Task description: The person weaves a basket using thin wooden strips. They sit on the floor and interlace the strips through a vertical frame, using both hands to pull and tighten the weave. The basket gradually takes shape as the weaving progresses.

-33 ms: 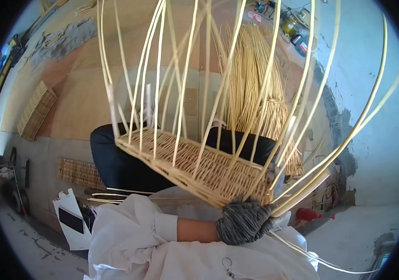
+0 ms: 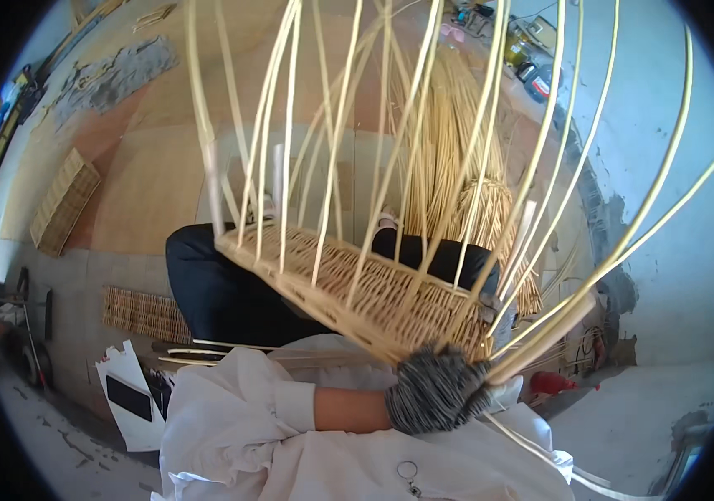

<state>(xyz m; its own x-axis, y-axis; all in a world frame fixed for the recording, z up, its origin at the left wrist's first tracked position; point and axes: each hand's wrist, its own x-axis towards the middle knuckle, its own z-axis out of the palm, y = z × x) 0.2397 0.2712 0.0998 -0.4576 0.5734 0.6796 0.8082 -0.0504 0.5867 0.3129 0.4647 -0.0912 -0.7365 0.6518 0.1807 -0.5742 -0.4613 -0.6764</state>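
Note:
A half-woven wicker basket (image 2: 357, 288) rests tilted over my lap, its base toward me. Many pale upright stakes (image 2: 332, 125) rise from its rim and fan out past the top of the picture. My left hand (image 2: 436, 388), in a grey knit glove, comes across from a white sleeve (image 2: 248, 409). It grips the basket's near right corner, where a bundle of loose stakes (image 2: 557, 321) runs off to the right. I cannot make out my right hand; the basket may hide it. My knees in black trousers (image 2: 207, 292) show under the basket.
A big sheaf of willow rods (image 2: 457, 125) lies on the floor beyond the basket. A flat woven panel (image 2: 60, 200) lies far left and a woven strip (image 2: 144, 313) nearer. A white card with a black patch (image 2: 127, 397) sits at lower left, a red object (image 2: 553, 382) at right.

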